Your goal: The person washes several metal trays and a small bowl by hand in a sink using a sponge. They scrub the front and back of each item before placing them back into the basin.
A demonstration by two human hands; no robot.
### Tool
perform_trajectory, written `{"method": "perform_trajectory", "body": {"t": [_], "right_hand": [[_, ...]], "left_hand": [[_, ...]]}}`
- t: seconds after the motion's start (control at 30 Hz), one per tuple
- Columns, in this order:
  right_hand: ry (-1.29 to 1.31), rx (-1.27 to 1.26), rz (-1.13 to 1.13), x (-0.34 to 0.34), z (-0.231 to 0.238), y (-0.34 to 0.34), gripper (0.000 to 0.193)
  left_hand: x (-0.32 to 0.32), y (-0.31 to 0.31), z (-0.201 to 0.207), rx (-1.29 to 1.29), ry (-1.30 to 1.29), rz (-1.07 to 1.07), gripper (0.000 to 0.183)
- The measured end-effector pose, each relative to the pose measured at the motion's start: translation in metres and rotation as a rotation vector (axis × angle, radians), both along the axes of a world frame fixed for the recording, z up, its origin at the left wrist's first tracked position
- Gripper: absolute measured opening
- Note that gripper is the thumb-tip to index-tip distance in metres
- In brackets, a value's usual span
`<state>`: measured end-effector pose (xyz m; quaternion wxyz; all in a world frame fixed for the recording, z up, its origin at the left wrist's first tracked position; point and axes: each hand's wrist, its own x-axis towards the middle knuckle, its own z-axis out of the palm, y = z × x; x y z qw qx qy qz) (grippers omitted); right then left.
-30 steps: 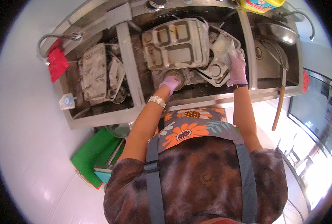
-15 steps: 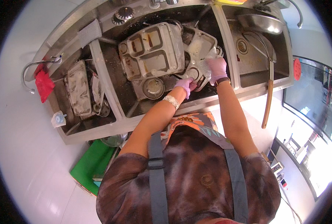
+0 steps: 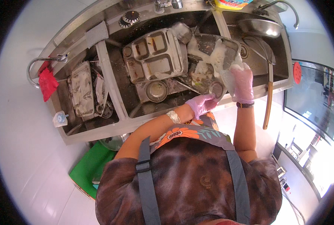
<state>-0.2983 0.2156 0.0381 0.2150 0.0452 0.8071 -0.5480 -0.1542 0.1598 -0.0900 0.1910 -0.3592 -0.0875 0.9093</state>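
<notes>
My left hand (image 3: pixel 203 105), in a thin pink glove, grips the near corner of a metal compartment tray (image 3: pixel 232 45). The tray is raised and tilted above the middle sink, with white foam streaked over it. Against its right side my gloved right hand (image 3: pixel 243 83) holds a pale scrubbing pad (image 3: pixel 228 79), fingers closed round it; its exact kind is partly hidden. To the left lies a stack of metal compartment trays (image 3: pixel 160 64) with brown residue. A round metal bowl (image 3: pixel 156 91) sits just nearer to me, and a metal cup (image 3: pixel 182 32) stands behind.
The right basin holds a metal pan (image 3: pixel 260 27) and a wood-handled tool (image 3: pixel 269 95) leaning over the front rim. Foamy trays (image 3: pixel 81 90) fill the left basin. A grey pad (image 3: pixel 96 34) lies on the divider; a red cloth (image 3: pixel 48 84) hangs by the left tap (image 3: pixel 48 59).
The tray has come up out of the sink and now faces me, larger and foamier. My right hand moved right with the pad; my left hand shifted right and nearer to me.
</notes>
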Motion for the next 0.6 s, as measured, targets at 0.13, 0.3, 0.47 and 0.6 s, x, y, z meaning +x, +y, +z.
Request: {"method": "perform_trajectory", "body": {"t": [0.13, 0.3, 0.47, 0.6], "right_hand": [[0.067, 0.031, 0.027, 0.022, 0.032, 0.015, 0.023], [0.307, 0.022, 0.087, 0.039, 0.072, 0.042, 0.024], [0.213, -0.295, 0.074, 0.050, 0.136, 0.066, 0.033], [0.201, -0.392, 0.016, 0.038, 0.136, 0.078, 0.040]], "left_hand": [[-0.008, -0.016, -0.003, 0.094, -0.108, 0.251, 0.021], [-0.009, -0.031, -0.061, -0.323, -0.224, 0.081, 0.020], [-0.013, -0.071, -0.050, -0.047, 0.144, 0.354, 0.026], [0.012, -0.145, 0.030, -0.624, 0.422, 0.016, 0.032]]}}
